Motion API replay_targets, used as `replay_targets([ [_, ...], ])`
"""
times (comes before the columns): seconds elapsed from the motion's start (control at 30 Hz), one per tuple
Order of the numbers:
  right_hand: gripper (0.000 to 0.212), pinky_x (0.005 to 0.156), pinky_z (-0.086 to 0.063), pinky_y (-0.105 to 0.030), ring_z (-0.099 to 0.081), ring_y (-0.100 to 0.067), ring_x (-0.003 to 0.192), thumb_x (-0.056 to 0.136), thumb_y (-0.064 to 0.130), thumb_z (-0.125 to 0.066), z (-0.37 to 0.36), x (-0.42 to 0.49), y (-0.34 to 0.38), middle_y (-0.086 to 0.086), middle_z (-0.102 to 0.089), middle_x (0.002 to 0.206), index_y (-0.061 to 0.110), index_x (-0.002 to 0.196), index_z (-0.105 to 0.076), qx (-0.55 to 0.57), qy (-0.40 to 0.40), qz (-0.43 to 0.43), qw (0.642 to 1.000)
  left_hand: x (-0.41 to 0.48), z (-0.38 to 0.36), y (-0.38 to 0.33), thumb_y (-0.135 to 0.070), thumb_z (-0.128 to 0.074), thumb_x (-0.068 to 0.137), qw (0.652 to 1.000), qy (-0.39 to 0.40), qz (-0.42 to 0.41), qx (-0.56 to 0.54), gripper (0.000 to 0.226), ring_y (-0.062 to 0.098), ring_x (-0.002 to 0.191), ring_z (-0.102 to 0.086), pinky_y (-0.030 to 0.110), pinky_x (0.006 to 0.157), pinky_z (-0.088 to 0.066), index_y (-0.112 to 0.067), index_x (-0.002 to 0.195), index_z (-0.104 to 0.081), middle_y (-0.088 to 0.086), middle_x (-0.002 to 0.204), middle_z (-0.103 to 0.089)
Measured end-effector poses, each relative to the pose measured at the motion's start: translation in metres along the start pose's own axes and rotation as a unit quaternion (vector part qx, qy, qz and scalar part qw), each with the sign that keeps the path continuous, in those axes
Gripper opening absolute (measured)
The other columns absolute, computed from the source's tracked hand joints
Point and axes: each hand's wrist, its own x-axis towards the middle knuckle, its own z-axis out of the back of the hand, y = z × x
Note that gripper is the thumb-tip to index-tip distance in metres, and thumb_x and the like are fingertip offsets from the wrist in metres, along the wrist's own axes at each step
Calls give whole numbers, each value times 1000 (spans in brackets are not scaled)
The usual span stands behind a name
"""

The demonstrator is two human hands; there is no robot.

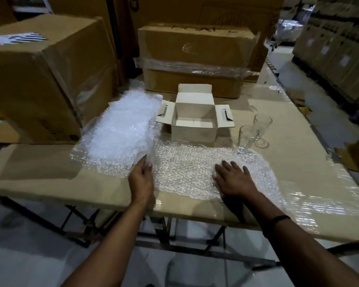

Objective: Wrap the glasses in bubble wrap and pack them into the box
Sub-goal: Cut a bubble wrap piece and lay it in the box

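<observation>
A single sheet of bubble wrap [187, 168] lies flat on the cardboard-covered table [39, 172]. My right hand [233, 179] rests on it, palm down, fingers spread. My left hand [141, 179] sits at the sheet's left edge, touching the corner of a thicker stack of bubble wrap [120, 129]; whether it grips that corner is unclear. A small white box [194, 123] stands open behind the sheet, empty as far as I can see. Two clear glasses, one nearer [248, 137] and one farther [262, 126], stand upright to the right of the box.
A large brown carton [42, 75] stands at the back left, close to the bubble wrap stack. Stacked cartons bound in plastic film [195, 59] sit behind the white box. Shiny film [311, 204] covers the table's right end. Shelves of boxes line the far right.
</observation>
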Motion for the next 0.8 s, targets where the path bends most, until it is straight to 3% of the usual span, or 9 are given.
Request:
replay_targets([
  [0.07,50,110,-25,-50,-35,-28,139,98,52,-28,12,1,14,-4,-42,148,26,135,-47,28,-44,4,999,-1,2,-4,0,-51,98,998,44,-31,23,34,8,111,-56,-3,82,-38,-14,127,-61,3,126,-61],
  [0.17,60,88,-47,-38,-64,-28,104,97,60,-34,47,8,48,-9,-69,112,11,108,-68,290,-124,-65,947,-6,5,-6,10,-51,91,972,151,-170,57,48,15,119,-58,16,99,-45,-23,124,-59,-2,128,-60],
  [0.27,67,79,-54,-44,-68,-30,87,88,63,-51,76,27,80,-16,-69,104,3,113,-63,467,-57,-76,879,-5,2,4,-1,-53,85,925,235,-271,126,48,16,125,-55,35,106,-45,-20,129,-61,-6,132,-57],
  [0.33,68,65,-56,-40,-70,-29,77,83,43,-72,80,40,95,-18,-66,109,5,134,-47,517,-14,-89,851,-6,0,6,-17,-60,87,902,281,-290,149,45,14,127,-52,41,106,-44,-19,132,-60,-10,135,-53],
  [0.4,69,51,-52,-33,-67,-28,62,81,8,-76,74,52,96,-25,-67,99,7,140,-40,532,-8,-114,839,-8,1,8,-49,-64,84,889,315,-289,161,60,13,133,-46,41,110,-40,-20,136,-55,-8,141,-49],
  [0.47,64,46,-48,-30,-63,-25,55,81,-8,-67,71,53,85,-24,-68,89,7,139,-42,534,-35,-137,833,-5,4,8,-76,-55,77,888,326,-287,151,83,18,138,-40,38,113,-32,-22,140,-51,-1,147,-48],
  [0.53,60,47,-49,-31,-62,-24,54,82,-9,-65,70,48,66,-24,-69,86,8,136,-45,524,-68,-150,836,1,4,6,-84,-36,80,891,316,-298,130,87,18,138,-39,33,113,-27,-22,139,-51,4,146,-49],
  [0.7,42,46,-50,-27,-67,-21,55,85,5,-71,52,37,37,-19,-71,82,8,124,-55,452,-55,-185,871,13,-17,6,-81,-28,84,900,309,-227,208,85,22,138,-38,41,115,-28,-17,128,-63,6,145,-50],
  [0.8,23,46,-53,-28,-65,-19,52,88,22,-70,42,40,55,-14,-73,81,7,104,-67,395,-39,-153,905,13,-19,9,-55,-42,93,931,259,-164,196,59,25,132,-47,41,112,-35,-11,123,-67,8,138,-57],
])
